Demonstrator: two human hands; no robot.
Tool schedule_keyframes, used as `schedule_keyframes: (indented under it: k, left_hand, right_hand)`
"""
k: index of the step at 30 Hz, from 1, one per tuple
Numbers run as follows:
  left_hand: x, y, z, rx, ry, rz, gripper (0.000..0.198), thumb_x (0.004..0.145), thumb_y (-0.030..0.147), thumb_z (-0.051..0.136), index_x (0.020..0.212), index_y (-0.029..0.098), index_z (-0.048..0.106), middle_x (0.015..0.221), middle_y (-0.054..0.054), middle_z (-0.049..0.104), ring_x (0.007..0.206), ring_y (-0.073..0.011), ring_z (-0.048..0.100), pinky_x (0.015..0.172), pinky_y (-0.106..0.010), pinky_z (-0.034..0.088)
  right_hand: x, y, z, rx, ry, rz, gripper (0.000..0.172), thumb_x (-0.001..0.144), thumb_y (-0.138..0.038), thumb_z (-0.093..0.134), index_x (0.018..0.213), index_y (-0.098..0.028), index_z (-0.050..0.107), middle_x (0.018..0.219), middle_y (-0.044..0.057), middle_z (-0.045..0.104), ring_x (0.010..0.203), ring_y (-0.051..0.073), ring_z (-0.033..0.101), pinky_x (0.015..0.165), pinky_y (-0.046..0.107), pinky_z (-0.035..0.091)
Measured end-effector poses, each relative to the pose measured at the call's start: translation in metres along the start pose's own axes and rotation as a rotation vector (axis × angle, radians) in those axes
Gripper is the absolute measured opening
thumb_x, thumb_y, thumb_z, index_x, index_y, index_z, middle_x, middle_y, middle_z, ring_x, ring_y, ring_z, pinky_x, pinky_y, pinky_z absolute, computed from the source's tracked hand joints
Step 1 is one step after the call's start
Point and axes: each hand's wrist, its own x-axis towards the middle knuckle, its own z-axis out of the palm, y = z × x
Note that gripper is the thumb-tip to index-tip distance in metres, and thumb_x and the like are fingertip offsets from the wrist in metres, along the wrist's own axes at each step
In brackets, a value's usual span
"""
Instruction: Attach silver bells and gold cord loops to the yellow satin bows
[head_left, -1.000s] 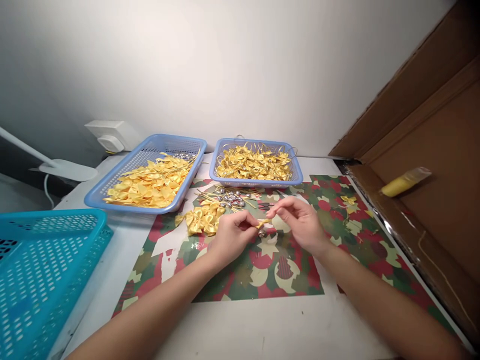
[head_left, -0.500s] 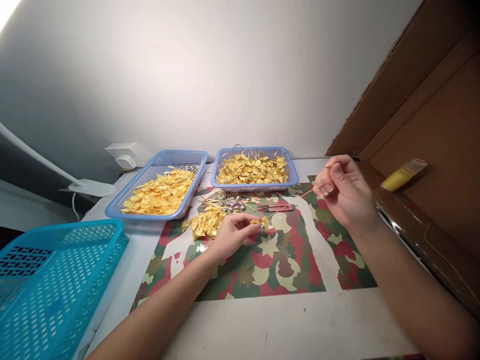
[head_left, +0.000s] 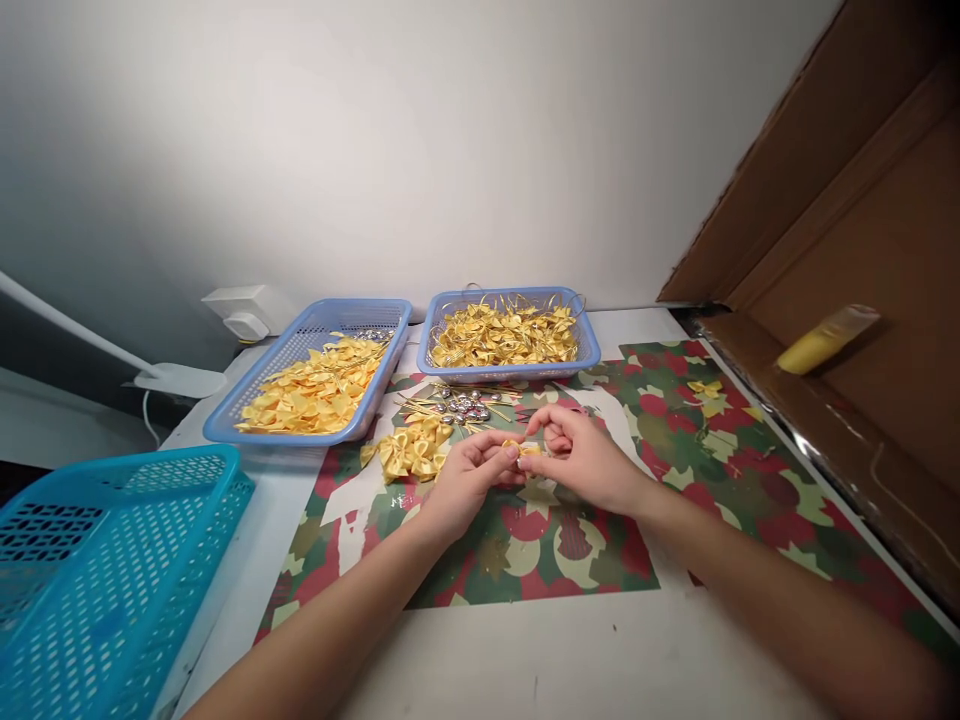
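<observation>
My left hand point(head_left: 474, 478) pinches a small yellow ribbon bow point(head_left: 529, 450) between thumb and fingers. From the other side my right hand point(head_left: 583, 458) closes its thumb and index finger on the same bow; the gold cord is mostly hidden by the fingers. Left of my hands lies a pile of yellow bows point(head_left: 411, 450) on the patterned mat point(head_left: 517, 560). Just behind are silver bells or beads point(head_left: 463, 406) and thin gold cord pieces point(head_left: 420, 408). Partly behind my right hand are the small scissors point(head_left: 529, 413).
Two blue baskets stand at the back: the left basket point(head_left: 217, 425) has yellow bows, the right basket point(head_left: 510, 375) corded bows. A teal basket point(head_left: 187, 560) is at left. One bow point(head_left: 706, 388) lies right, near a cardboard box point(head_left: 847, 200) and a yellow tube point(head_left: 821, 345).
My right hand has come down and left from its raised place, where it drew the cord out, and now meets my left hand at the bow. The view has shifted slightly.
</observation>
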Motion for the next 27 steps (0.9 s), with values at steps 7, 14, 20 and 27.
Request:
schedule_keyframes:
  k: [7,14,20,27]
  left_hand:
    - [-0.003,0.002,-0.002,-0.009,0.027,0.027,0.04,0.073,0.035,0.078,0.105,0.019,0.062,0.062,0.003,0.067,0.057,-0.011,0.065,0.062,-0.023,0.055]
    - [-0.002,0.003,-0.001,-0.04,0.006,-0.027,0.028,0.067,0.034,0.081,0.084,0.014,0.073,0.072,-0.002,0.072,0.061,-0.0125,0.067,0.063,-0.024,0.056]
    - [-0.002,0.005,-0.006,0.045,0.023,-0.048,0.037,0.064,0.03,0.085,0.096,0.015,0.076,0.083,-0.006,0.076,0.067,-0.0142,0.069,0.07,-0.028,0.058]
    - [-0.007,0.006,-0.001,0.164,-0.013,0.014,0.03,0.062,0.027,0.086,0.087,0.014,0.078,0.083,-0.007,0.076,0.074,-0.0171,0.071,0.07,-0.027,0.06]
  right_hand:
    - [0.005,0.01,-0.004,0.005,-0.117,0.099,0.027,0.073,-0.04,0.073,0.079,-0.017,0.059,0.054,-0.011,0.022,0.05,0.007,0.022,0.048,0.022,0.021]
    - [0.002,0.011,0.001,-0.085,-0.105,0.105,0.021,0.075,-0.037,0.069,0.078,-0.018,0.059,0.052,-0.011,0.025,0.048,0.008,0.024,0.047,0.023,0.018]
    - [0.008,0.009,-0.013,-0.052,-0.045,0.107,0.029,0.068,-0.037,0.076,0.075,-0.02,0.054,0.053,-0.011,0.025,0.049,0.008,0.025,0.048,0.022,0.022]
    - [0.015,-0.013,-0.072,0.427,0.108,0.077,0.014,0.074,-0.032,0.067,0.073,-0.02,0.061,0.06,-0.004,0.034,0.052,0.009,0.029,0.05,0.026,0.029]
